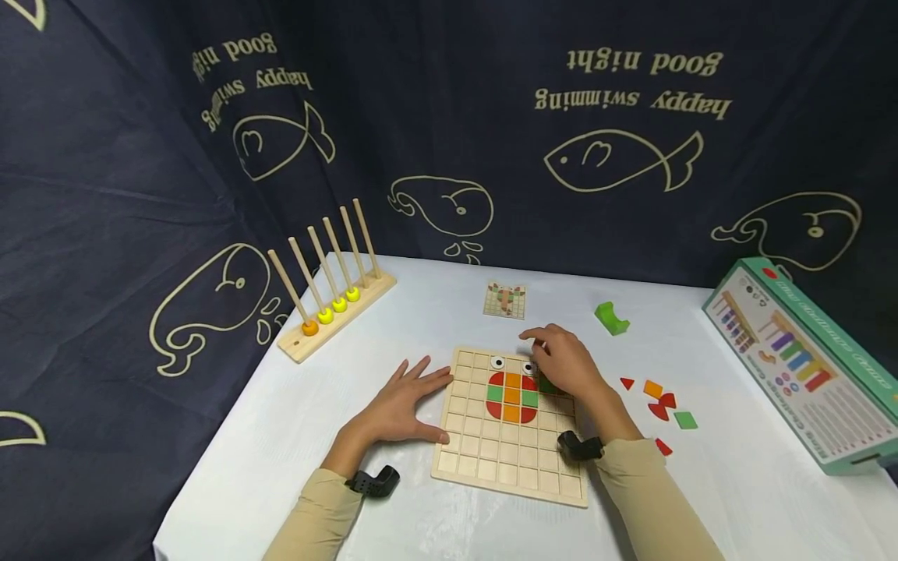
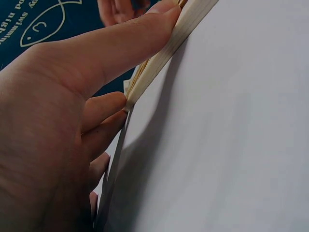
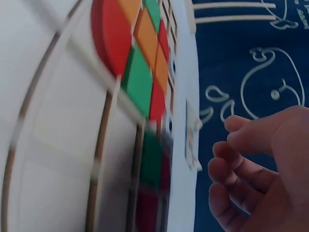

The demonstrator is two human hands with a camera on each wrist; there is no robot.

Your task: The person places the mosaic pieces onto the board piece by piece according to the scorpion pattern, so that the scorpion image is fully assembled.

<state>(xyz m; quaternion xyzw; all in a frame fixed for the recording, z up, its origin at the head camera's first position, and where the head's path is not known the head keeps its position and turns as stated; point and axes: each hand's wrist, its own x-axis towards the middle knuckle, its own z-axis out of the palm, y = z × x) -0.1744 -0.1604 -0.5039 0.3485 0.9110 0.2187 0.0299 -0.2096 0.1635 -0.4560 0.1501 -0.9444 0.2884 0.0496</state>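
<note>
A square wooden grid board (image 1: 484, 450) lies on the table with red, green and orange tiles (image 1: 513, 396) in a rounded pattern. Two eye discs (image 1: 497, 362) sit above that pattern. My left hand (image 1: 400, 403) has its fingers spread at the board's left side, thumb touching the edge (image 2: 159, 63). Over the board's upper right corner is my right hand (image 1: 567, 362), partly covering a dark green tile (image 1: 546, 384). In the right wrist view its fingers (image 3: 222, 169) are loosely bent beside the thumb, with nothing visible between them. Dark red shows beside that green tile (image 3: 151, 159).
Right of the board lie loose red, orange and green tiles (image 1: 686, 421). A small pattern card (image 1: 504, 301) and a green curved block (image 1: 612, 319) lie farther back. A peg rack (image 1: 351, 312) with beads stands left; a box (image 1: 800, 366) stands right.
</note>
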